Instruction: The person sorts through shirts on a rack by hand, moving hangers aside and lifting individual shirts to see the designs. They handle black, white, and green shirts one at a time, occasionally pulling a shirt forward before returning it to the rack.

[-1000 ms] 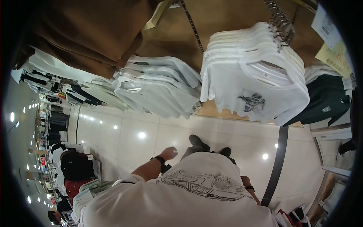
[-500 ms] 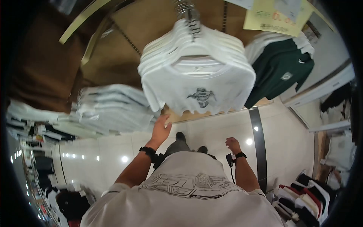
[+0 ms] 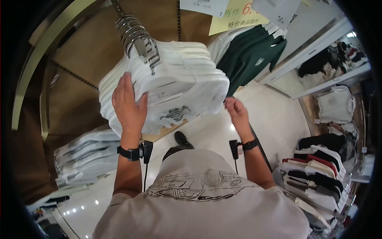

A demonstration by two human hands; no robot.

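Observation:
White T-shirts [image 3: 199, 81] with a dark printed figure hang tightly together on metal hangers [image 3: 137, 40]. My left hand [image 3: 129, 105] lies against the shoulder of the front shirts at their left side, fingers stretched and thumb apart. Near the right edge of the same shirts is my right hand [image 3: 238, 113], its fingers loosely bent and slightly blurred; nothing shows in it. Both wrists carry black straps with small devices.
Dark green sweatshirts [image 3: 248, 53] hang behind to the right, under a yellow price sign [image 3: 238, 18]. Grey garments [image 3: 87, 157] hang at lower left. A rack of mixed clothes [image 3: 318, 171] stands at right. The tiled floor [image 3: 274, 107] shows between them.
The view has turned right, so the shirts appear further left and tilted. My left hand has risen onto the front shirts. My right hand has come up close to their right edge.

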